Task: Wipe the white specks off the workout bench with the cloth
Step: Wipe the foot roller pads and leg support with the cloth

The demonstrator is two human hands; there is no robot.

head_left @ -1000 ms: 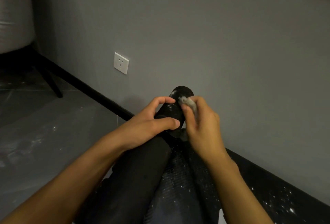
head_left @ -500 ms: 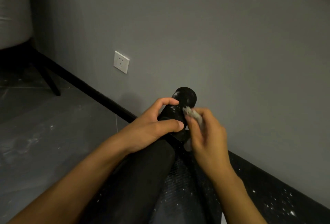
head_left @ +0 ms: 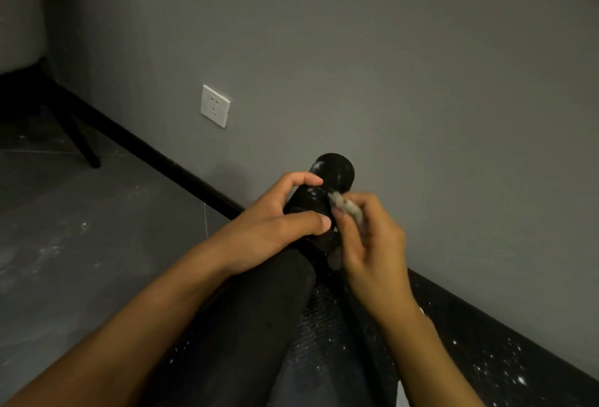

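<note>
Here we curl our left hand (head_left: 275, 225) round the black cylindrical foam roller (head_left: 337, 173) to steady it | right hand (head_left: 369, 241) pinches the small grey crumpled cloth (head_left: 346, 209) at its white specks (head_left: 313, 192)

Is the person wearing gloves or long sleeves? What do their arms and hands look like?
No gloves and no long sleeves. The left hand and the right hand are bare. The left forearm and the right forearm are bare too, right down to the picture's edge. I see no watch, bracelet or ring. The left thumbnail is short and plain. The dim light hides finer details.
</note>
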